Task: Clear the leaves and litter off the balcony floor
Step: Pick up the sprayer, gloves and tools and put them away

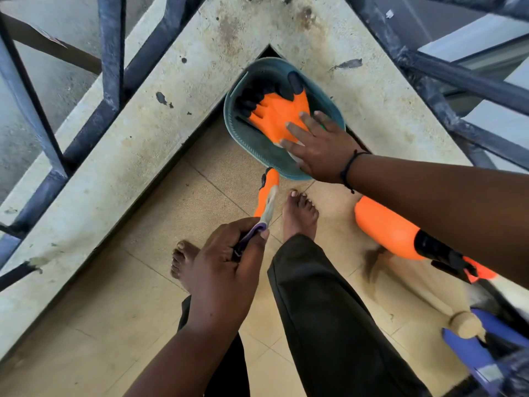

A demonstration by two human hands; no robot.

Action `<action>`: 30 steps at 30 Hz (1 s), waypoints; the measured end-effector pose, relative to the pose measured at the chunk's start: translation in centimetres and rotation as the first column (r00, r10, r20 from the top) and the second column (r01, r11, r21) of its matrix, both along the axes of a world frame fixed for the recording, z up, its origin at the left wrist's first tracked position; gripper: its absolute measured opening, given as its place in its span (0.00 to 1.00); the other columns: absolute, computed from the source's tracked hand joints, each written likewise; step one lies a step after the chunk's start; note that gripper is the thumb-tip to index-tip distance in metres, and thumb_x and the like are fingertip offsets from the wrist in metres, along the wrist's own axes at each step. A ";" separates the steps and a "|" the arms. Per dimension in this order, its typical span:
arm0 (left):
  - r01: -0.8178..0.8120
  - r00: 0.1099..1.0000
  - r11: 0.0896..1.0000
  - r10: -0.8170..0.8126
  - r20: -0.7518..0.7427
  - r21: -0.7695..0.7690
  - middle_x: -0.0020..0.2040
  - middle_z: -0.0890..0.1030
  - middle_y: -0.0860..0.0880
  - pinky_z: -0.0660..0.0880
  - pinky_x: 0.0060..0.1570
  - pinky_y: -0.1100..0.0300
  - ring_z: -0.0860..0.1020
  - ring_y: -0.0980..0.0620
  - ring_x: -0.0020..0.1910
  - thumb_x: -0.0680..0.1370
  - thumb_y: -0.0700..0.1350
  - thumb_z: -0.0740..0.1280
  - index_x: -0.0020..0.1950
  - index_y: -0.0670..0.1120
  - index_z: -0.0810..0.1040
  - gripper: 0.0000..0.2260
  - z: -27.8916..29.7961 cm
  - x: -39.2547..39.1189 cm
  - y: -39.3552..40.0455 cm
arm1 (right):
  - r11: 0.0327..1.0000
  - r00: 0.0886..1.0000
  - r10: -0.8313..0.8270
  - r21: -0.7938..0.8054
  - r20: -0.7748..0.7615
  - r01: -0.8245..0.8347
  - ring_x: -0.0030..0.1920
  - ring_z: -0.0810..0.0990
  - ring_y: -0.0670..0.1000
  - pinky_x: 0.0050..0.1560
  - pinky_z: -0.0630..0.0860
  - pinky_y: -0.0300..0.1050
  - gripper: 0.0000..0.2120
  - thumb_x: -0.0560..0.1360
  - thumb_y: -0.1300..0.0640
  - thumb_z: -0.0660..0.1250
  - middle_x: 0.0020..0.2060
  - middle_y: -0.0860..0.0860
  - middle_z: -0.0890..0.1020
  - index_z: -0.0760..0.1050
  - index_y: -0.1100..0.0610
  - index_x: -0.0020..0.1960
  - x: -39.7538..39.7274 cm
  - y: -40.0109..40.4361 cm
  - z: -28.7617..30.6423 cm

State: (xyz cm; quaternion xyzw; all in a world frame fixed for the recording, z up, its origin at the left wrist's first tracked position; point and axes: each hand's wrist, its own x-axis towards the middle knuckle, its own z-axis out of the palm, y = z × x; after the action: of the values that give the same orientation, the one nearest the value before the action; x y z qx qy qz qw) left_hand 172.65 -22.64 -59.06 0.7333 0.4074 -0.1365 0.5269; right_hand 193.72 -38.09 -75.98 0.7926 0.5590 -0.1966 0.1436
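Nearest the camera, the left hand [229, 262] has its fingers [252, 242] curled tight round a purple-and-grey handle [259, 229]; its long axis runs up and slightly right from the fist, toward the corner of the balcony; what tool it belongs to I cannot tell; an orange glove [267, 193] lies on the floor just beyond it, along much the same line, its dark tip touching the near rim of a teal basin [246, 81].

Right hand [317, 147] reaches in from the right, palm down, fingers [297, 130] straight and slightly spread, resting on a second orange glove [279, 116] inside the basin; that glove's black fingertips point up and left toward the far wall of the basin; something white shows under the hand, too hidden to name.

Basin sits wedged in the corner where two stained concrete ledges [137, 144] meet, with dark metal railings [111, 53] above them; two bare feet [299, 213] and dark trousers [329, 310] stand on the tan tiled floor [137, 325] right before it.

Under the right forearm lies an orange-and-black object [392, 227]; a blue item with a tan knob [465, 325] sits at the lower right edge.
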 end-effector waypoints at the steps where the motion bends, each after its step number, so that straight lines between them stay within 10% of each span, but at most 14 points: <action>1: 0.002 1.000 1.000 -0.002 0.011 0.005 0.46 0.82 0.60 0.77 0.48 0.42 0.81 0.55 0.47 0.74 0.62 0.64 0.53 0.66 0.78 0.09 0.1 0.3 0.0 | 0.985 0.999 -0.040 -0.169 -0.011 0.038 0.74 0.61 0.66 0.73 0.53 0.66 0.26 0.79 0.43 0.59 0.73 0.59 0.68 0.67 0.55 0.72 0.3 0.3 0.3; 3: 0.003 0.999 1.000 -0.004 0.053 0.011 0.45 0.82 0.59 0.77 0.47 0.43 0.81 0.54 0.47 0.74 0.61 0.64 0.53 0.64 0.79 0.09 0.5 1.2 -0.2 | 0.896 0.985 -0.171 -0.416 0.001 0.156 0.76 0.54 0.65 0.74 0.43 0.66 0.28 0.80 0.39 0.55 0.76 0.57 0.62 0.64 0.54 0.74 0.7 1.3 1.5; 7: -0.004 0.985 0.999 -0.003 0.175 0.040 0.44 0.79 0.59 0.76 0.44 0.60 0.79 0.56 0.47 0.77 0.48 0.68 0.52 0.55 0.82 0.05 0.9 3.0 -0.6 | 0.718 0.696 -0.695 -0.126 -0.183 0.684 0.61 0.73 0.58 0.63 0.65 0.54 0.20 0.78 0.40 0.60 0.57 0.55 0.78 0.76 0.55 0.58 0.2 3.8 5.6; 9: 0.006 0.975 0.996 -0.025 0.220 0.087 0.46 0.78 0.59 0.74 0.44 0.68 0.78 0.59 0.48 0.78 0.43 0.69 0.54 0.52 0.82 0.07 0.5 4.0 -0.9 | 0.353 0.172 -0.853 -0.303 -0.493 0.885 0.43 0.78 0.53 0.46 0.70 0.48 0.23 0.78 0.34 0.57 0.42 0.52 0.78 0.74 0.54 0.45 0.1 5.0 9.2; 11: 0.036 0.964 0.988 -0.073 0.255 0.148 0.50 0.78 0.57 0.71 0.46 0.72 0.76 0.63 0.49 0.79 0.41 0.68 0.58 0.48 0.83 0.09 -0.3 5.3 -1.3 | 0.087 -0.437 -0.728 -0.703 -0.529 0.706 0.39 0.81 0.54 0.45 0.77 0.49 0.30 0.73 0.27 0.57 0.40 0.52 0.81 0.75 0.55 0.47 0.3 5.7 12.5; 13: 0.108 0.944 0.972 -0.166 0.285 0.209 0.52 0.78 0.54 0.69 0.47 0.74 0.75 0.63 0.49 0.79 0.42 0.65 0.61 0.45 0.82 0.12 -1.4 6.7 -2.0 | 0.072 -0.654 -0.563 -0.818 -0.506 0.571 0.31 0.80 0.52 0.37 0.79 0.44 0.24 0.73 0.33 0.63 0.34 0.51 0.81 0.74 0.55 0.47 0.0 5.9 13.8; 17: 0.279 0.900 0.929 -0.340 0.271 0.242 0.55 0.80 0.44 0.72 0.46 0.58 0.76 0.51 0.50 0.77 0.42 0.62 0.56 0.41 0.83 0.13 -3.4 9.4 -3.1 | 0.033 -0.511 -0.499 -0.605 -0.700 0.795 0.29 0.69 0.49 0.30 0.66 0.40 0.12 0.71 0.65 0.69 0.32 0.54 0.70 0.68 0.53 0.40 -0.2 6.7 11.7; 23: 0.476 0.831 0.842 -0.526 0.182 0.254 0.66 0.74 0.43 0.75 0.51 0.51 0.75 0.41 0.60 0.79 0.40 0.62 0.68 0.45 0.77 0.17 -6.0 12.5 -2.2 | 0.078 -0.516 -0.306 -0.561 -0.800 0.824 0.51 0.81 0.58 0.55 0.78 0.55 0.13 0.76 0.69 0.65 0.53 0.58 0.82 0.77 0.55 0.55 3.1 6.6 8.4; 26: 0.686 0.718 0.708 -0.696 0.001 0.168 0.71 0.70 0.45 0.72 0.61 0.48 0.70 0.42 0.67 0.80 0.43 0.61 0.74 0.49 0.71 0.21 -8.2 12.5 -2.1 | 0.012 -0.513 -0.499 -0.597 -0.699 0.802 0.49 0.82 0.58 0.46 0.81 0.52 0.07 0.77 0.65 0.66 0.52 0.58 0.83 0.77 0.56 0.53 3.3 4.3 4.3; 30: 0.820 0.569 0.572 -0.809 -0.147 0.026 0.68 0.73 0.45 0.72 0.62 0.47 0.72 0.43 0.67 0.80 0.46 0.61 0.73 0.49 0.71 0.20 -10.6 10.8 -1.8 | 0.096 -0.147 -0.906 -0.529 -0.397 0.843 0.49 0.78 0.55 0.43 0.74 0.47 0.10 0.76 0.62 0.67 0.51 0.62 0.80 0.77 0.65 0.56 1.9 1.7 0.2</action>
State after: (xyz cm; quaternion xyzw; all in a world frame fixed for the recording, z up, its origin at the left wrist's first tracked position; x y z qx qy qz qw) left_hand 183.47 -24.47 -69.63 0.8522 0.0601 -0.3883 0.3454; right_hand 195.66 -36.35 -75.75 0.8161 -0.1259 -0.5277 -0.1991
